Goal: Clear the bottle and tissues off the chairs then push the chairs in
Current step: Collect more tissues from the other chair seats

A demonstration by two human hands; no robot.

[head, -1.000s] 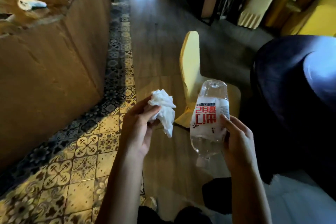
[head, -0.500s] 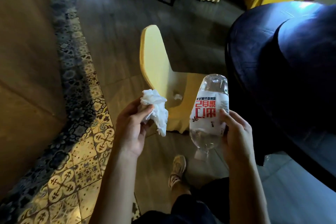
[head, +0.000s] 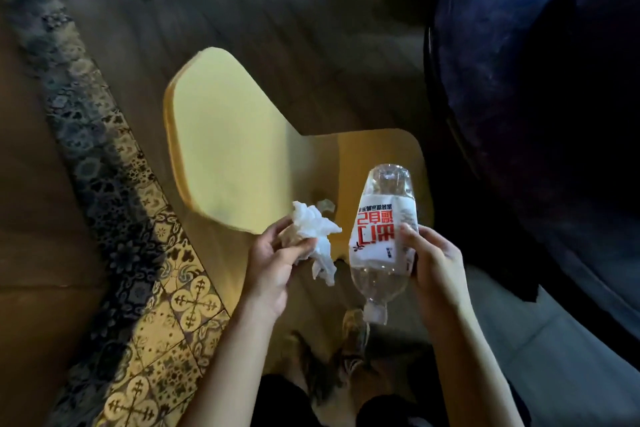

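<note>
**Both hands full, one tissue left on the seat**

At the right of the frame stood a large dark blue upholstered piece (head: 519, 87), smooth and faintly glossy. At centre, the yellow chair (head: 228, 149) showed a curved, hard backrest and a flat seat with rounded corners; it looked like moulded plywood. Patterned tiles (head: 166, 305) ran down the lower left.

The right hand (head: 433, 263) was closed around a clear plastic bottle (head: 382, 232), held cap-down in the lower centre, its white label printed in red. The left hand (head: 273, 260) pinched a crumpled white tissue (head: 317, 236), soft and ragged, with a tail hanging loose.

A smaller tissue scrap (head: 325, 205) lay on the seat, just above the held tissue.

With neither hand free, reaching for that scrap could probably shake the pinched tissue loose, or the thin bottle could slip or buckle in a one-handed grip. Whether the cap was tight could not be told; if not, it might drip. Pushing the chair in early would likely carry the scrap with it.
</note>
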